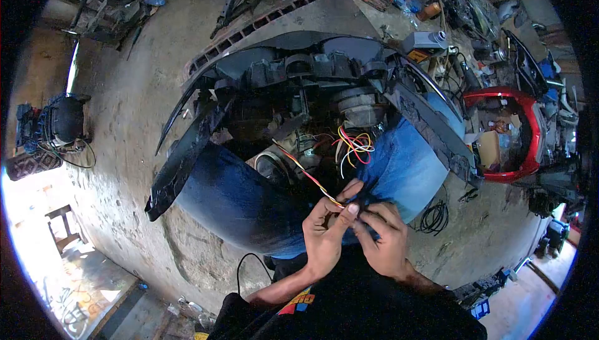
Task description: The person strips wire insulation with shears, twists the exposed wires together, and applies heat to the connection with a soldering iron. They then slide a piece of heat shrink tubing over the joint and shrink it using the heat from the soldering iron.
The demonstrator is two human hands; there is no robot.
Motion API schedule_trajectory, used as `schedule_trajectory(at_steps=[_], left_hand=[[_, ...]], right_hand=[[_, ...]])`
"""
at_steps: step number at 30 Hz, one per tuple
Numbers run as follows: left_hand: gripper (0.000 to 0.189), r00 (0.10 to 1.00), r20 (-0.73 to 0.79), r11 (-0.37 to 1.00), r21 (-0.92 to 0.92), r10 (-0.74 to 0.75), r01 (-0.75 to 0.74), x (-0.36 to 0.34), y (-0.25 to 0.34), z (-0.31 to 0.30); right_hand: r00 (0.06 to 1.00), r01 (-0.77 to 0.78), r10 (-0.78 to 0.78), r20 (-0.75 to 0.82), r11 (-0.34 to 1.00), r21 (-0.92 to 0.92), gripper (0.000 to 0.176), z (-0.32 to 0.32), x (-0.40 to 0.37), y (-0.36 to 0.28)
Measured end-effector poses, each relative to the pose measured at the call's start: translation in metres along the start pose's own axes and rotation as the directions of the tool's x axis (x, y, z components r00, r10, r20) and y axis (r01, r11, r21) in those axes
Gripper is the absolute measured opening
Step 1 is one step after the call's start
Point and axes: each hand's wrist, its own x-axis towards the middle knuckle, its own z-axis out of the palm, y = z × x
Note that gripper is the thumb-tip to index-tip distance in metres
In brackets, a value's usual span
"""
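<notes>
A large black plastic vehicle part (299,65) with round housings lies across my legs. From its middle a twisted bundle of red, yellow and white wires (306,170) runs down to my hands. My left hand (327,234) pinches the end of this bundle between thumb and fingers. Close against it, my right hand (384,235) has its fingers bent together near the wire end; what they hold, if anything, is too small to make out. A loose coil of red, yellow and white wires (354,146) rests above my right hand, beside the jeans.
A red frame-like part (533,131) stands at the right, with a black cable coil (433,217) on the floor nearer me. A grey box (425,41), bottles and plastic bags lie at the upper right. At the far left is a dark machine (65,120).
</notes>
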Motion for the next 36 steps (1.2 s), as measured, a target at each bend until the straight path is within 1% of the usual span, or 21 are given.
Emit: schedule_trajectory(at_steps=[3, 4, 6, 7, 8, 9, 10, 13, 14, 16, 17, 19, 21, 22, 23, 24, 25, 27, 29, 33, 36], left_hand=[[0.012, 0.998, -0.048, 0.996, -0.079, -0.042, 0.038, 0.0, -0.003, 0.007], [0.012, 0.996, -0.026, 0.993, -0.08, -0.086, 0.084, -0.001, 0.0, 0.007], [0.011, 0.984, 0.02, 0.981, -0.08, -0.177, 0.178, -0.003, 0.01, 0.003], [0.011, 0.974, 0.081, 0.973, -0.083, -0.209, 0.216, -0.001, 0.012, -0.001], [0.012, 0.96, 0.142, 0.964, -0.082, -0.24, 0.253, 0.003, 0.015, -0.004], [0.013, 0.941, 0.204, 0.953, -0.079, -0.27, 0.291, 0.006, 0.018, -0.008], [0.019, 0.928, 0.338, 0.985, -0.008, -0.159, 0.171, 0.011, 0.011, -0.02], [0.029, 0.85, 0.497, 0.983, 0.033, -0.174, 0.181, 0.024, 0.022, -0.029], [0.031, 0.814, 0.557, 0.985, 0.046, -0.165, 0.168, 0.029, 0.016, -0.036], [0.026, 0.817, 0.56, 0.99, 0.051, -0.14, 0.134, 0.031, 0.014, -0.037], [0.024, 0.816, 0.564, 0.992, 0.053, -0.125, 0.115, 0.033, 0.014, -0.037], [0.02, 0.851, 0.526, 0.991, 0.115, -0.002, -0.069, 0.033, 0.009, -0.034], [0.015, 0.883, 0.46, 0.967, 0.172, 0.089, -0.187, 0.029, 0.004, -0.029], [0.012, 0.905, 0.408, 0.957, 0.195, 0.119, -0.214, 0.025, 0.001, -0.026], [0.009, 0.923, 0.353, 0.946, 0.219, 0.152, -0.239, 0.022, -0.001, -0.023], [0.008, 0.942, 0.305, 0.932, 0.281, 0.14, -0.23, 0.019, 0.0, -0.018], [0.008, 0.955, 0.264, 0.954, 0.227, 0.135, -0.198, 0.016, -0.003, -0.015], [0.01, 0.976, 0.182, 0.984, 0.111, 0.117, -0.139, 0.008, -0.009, -0.011], [0.012, 0.981, 0.134, 0.98, 0.119, 0.141, -0.157, 0.005, -0.012, -0.008], [0.009, 0.985, 0.035, 0.981, 0.091, 0.167, -0.169, -0.002, -0.014, 0.0], [0.007, 0.988, 0.017, 0.988, 0.028, 0.154, -0.154, -0.004, -0.019, 0.0]], right_hand=[[0.972, -0.204, 0.192, 0.136, 0.975, 0.083, 0.01, -0.001, -0.002, -0.003], [0.937, -0.326, 0.28, 0.206, 0.915, 0.237, 0.011, -0.003, -0.001, -0.004], [0.832, -0.552, 0.405, 0.38, 0.679, 0.485, 0.016, -0.005, -0.001, -0.005], [0.726, -0.679, 0.438, 0.53, 0.337, 0.653, 0.019, -0.006, -0.001, -0.002], [0.622, -0.717, 0.395, 0.676, -0.062, 0.695, 0.021, -0.006, 0.0, 0.004], [0.536, -0.658, 0.284, 0.795, -0.449, 0.604, 0.024, -0.007, 0.0, 0.007], [0.554, -0.652, 0.152, 0.819, -0.533, 0.54, 0.027, -0.008, 0.0, 0.008], [0.543, -0.588, -0.005, 0.84, -0.717, 0.375, 0.03, -0.007, -0.001, 0.012], [0.527, -0.587, -0.026, 0.85, -0.734, 0.342, 0.031, -0.007, 0.0, 0.011], [0.495, -0.586, -0.069, 0.866, -0.762, 0.275, 0.031, -0.008, 0.002, 0.008], [0.507, -0.599, -0.083, 0.858, -0.75, 0.281, 0.031, -0.008, 0.002, 0.011], [0.532, -0.62, -0.111, 0.839, -0.726, 0.298, 0.032, -0.007, 0.001, 0.017], [0.554, -0.741, 0.269, 0.788, -0.272, 0.614, 0.027, -0.013, 0.004, 0.009], [0.594, -0.757, 0.427, 0.681, 0.012, 0.653, 0.026, -0.017, 0.006, 0.005], [0.746, -0.657, 0.466, 0.475, 0.405, 0.635, 0.023, -0.017, 0.007, 0.002], [0.878, -0.478, 0.399, 0.264, 0.734, 0.483, 0.022, -0.016, 0.008, -0.001], [0.969, -0.248, 0.235, 0.081, 0.943, 0.222, 0.023, -0.016, 0.01, -0.006], [0.976, -0.203, 0.188, 0.107, 0.968, 0.147, 0.027, -0.021, 0.014, -0.013], [0.973, -0.206, 0.188, 0.131, 0.969, 0.135, 0.03, -0.019, 0.012, -0.009], [0.983, -0.148, 0.142, 0.118, 0.988, 0.05, 0.018, -0.016, 0.008, -0.004], [0.994, -0.103, 0.099, 0.048, 0.99, 0.095, 0.015, -0.012, 0.006, 0.0]])
